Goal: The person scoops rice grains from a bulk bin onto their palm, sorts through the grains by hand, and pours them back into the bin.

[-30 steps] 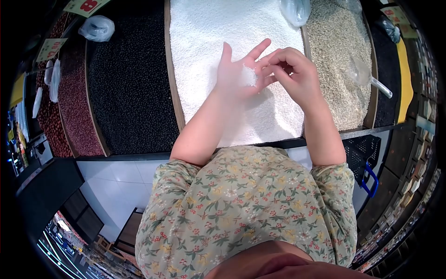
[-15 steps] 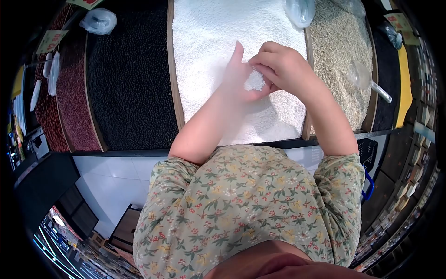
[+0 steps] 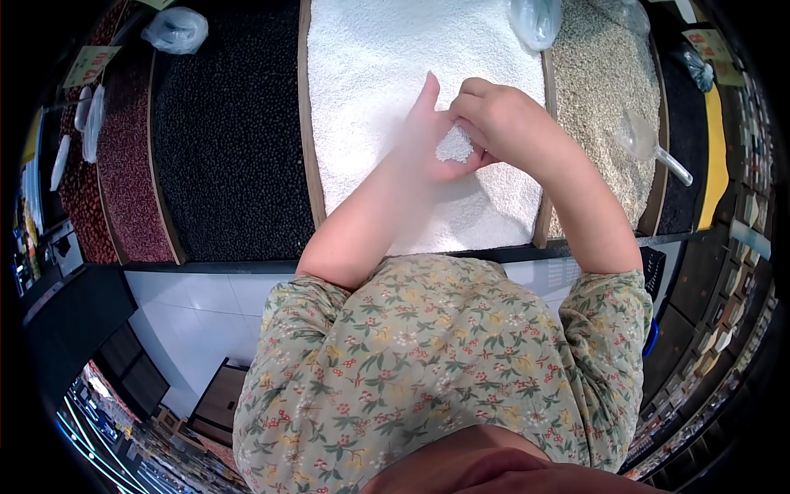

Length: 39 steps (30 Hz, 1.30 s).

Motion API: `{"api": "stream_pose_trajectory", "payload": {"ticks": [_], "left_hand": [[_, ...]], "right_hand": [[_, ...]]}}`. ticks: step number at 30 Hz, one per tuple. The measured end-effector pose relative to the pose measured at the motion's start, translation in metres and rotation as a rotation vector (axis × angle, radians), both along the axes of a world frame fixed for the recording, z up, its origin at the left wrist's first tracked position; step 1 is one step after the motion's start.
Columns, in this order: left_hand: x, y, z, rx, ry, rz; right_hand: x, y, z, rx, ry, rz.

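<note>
My left hand [image 3: 432, 152] is turned palm up above a bin of white rice [image 3: 370, 58], thumb raised, with a small heap of rice grains [image 3: 454, 145] cupped in its palm. My right hand [image 3: 504, 119] comes over it from the right, fingers bent and drawn together at the heap's edge, touching the left hand's fingers. Whatever lies between the right fingertips is hidden. A whitish haze blurs the left wrist.
Wooden dividers separate the rice from black beans [image 3: 230, 156] on the left and pale oat-like grains [image 3: 588, 90] on the right. A clear scoop [image 3: 642, 138] rests on those grains. Plastic bags [image 3: 175, 30] lie at the back, and reddish beans [image 3: 130, 181] fill bins farther left.
Both hands stay almost in place over the rice. The right fingers have shifted slightly, showing a little more of the heap in the left palm.
</note>
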<state>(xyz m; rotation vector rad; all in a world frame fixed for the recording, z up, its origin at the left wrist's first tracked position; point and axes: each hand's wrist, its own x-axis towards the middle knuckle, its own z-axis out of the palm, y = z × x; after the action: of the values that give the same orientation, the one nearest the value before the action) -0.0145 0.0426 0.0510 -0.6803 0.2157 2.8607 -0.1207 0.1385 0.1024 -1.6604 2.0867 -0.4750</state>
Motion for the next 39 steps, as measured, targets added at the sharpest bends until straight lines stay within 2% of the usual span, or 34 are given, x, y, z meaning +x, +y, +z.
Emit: {"api": "stream_pose_trajectory", "payload": {"ticks": [1, 2, 4, 5, 7, 8, 10, 12, 14, 15, 17, 21, 23, 26, 30, 32, 33, 35, 36, 38, 39], "left_hand": [[0.0, 0.0, 0.001, -0.005, -0.01, -0.006], [0.0, 0.001, 0.001, -0.011, -0.019, -0.012], [-0.001, 0.0, -0.015, 0.042, 0.033, -0.014], [-0.002, -0.001, -0.013, 0.095, 0.084, -0.015], [-0.002, 0.0, -0.005, 0.088, 0.127, 0.017], [-0.002, 0.0, 0.0, 0.082, 0.171, 0.049], [-0.003, 0.001, -0.008, 0.077, 0.241, 0.061], [-0.005, -0.001, -0.025, 0.073, 0.313, 0.072], [-0.006, -0.006, -0.035, 0.345, 0.641, 0.089], [-0.005, -0.007, -0.033, 0.346, 0.64, 0.087], [-0.003, -0.008, -0.025, 0.396, 0.41, 0.12], [-0.004, -0.01, -0.028, 0.434, 0.397, 0.179], [-0.005, -0.011, -0.032, 0.375, 0.408, 0.147], [-0.008, -0.012, -0.033, 0.368, 0.447, 0.212], [-0.007, -0.01, -0.03, 0.369, 0.441, 0.183], [-0.007, -0.011, -0.029, 0.23, 0.367, 0.177], [-0.007, -0.011, -0.027, 0.229, 0.366, 0.178], [-0.006, -0.01, -0.024, 0.217, 0.361, 0.15], [-0.006, -0.011, -0.027, 0.218, 0.361, 0.15], [-0.005, -0.013, -0.034, 0.341, 0.518, 0.081], [-0.005, -0.012, -0.034, 0.341, 0.518, 0.081]], "right_hand": [[-0.001, 0.001, -0.005, -0.067, 0.146, 0.065], [-0.001, 0.001, -0.004, -0.067, 0.146, 0.065], [-0.002, 0.001, 0.001, 0.041, -0.084, -0.09], [-0.004, 0.003, 0.003, 0.04, -0.083, -0.09], [-0.007, 0.011, 0.007, -0.132, -0.483, -0.244], [-0.006, 0.013, 0.008, -0.132, -0.483, -0.244], [-0.005, 0.017, 0.01, -0.184, -0.9, -0.433], [-0.01, 0.021, 0.003, -0.208, -0.999, -0.436], [-0.015, 0.028, -0.007, -0.237, -1.219, -0.469], [-0.014, 0.031, -0.011, -0.238, -1.22, -0.47], [-0.011, 0.034, -0.018, -0.275, -1.388, -0.543], [-0.009, 0.04, -0.024, -0.323, -1.5, -0.558], [-0.009, 0.042, -0.028, -0.355, -1.606, -0.563], [-0.009, 0.044, -0.033, -0.368, -1.604, -0.561], [-0.012, 0.043, -0.042, -0.431, -1.524, -0.53], [-0.007, 0.04, -0.033, -0.411, -1.354, -0.621], [-0.007, 0.039, -0.031, -0.41, -1.355, -0.62], [-0.007, 0.037, -0.027, -0.34, -1.185, -0.587], [-0.007, 0.035, -0.025, -0.339, -1.185, -0.587], [-0.006, 0.027, -0.018, -0.237, -0.956, -0.509], [-0.004, 0.023, -0.013, -0.237, -0.956, -0.509]]}}
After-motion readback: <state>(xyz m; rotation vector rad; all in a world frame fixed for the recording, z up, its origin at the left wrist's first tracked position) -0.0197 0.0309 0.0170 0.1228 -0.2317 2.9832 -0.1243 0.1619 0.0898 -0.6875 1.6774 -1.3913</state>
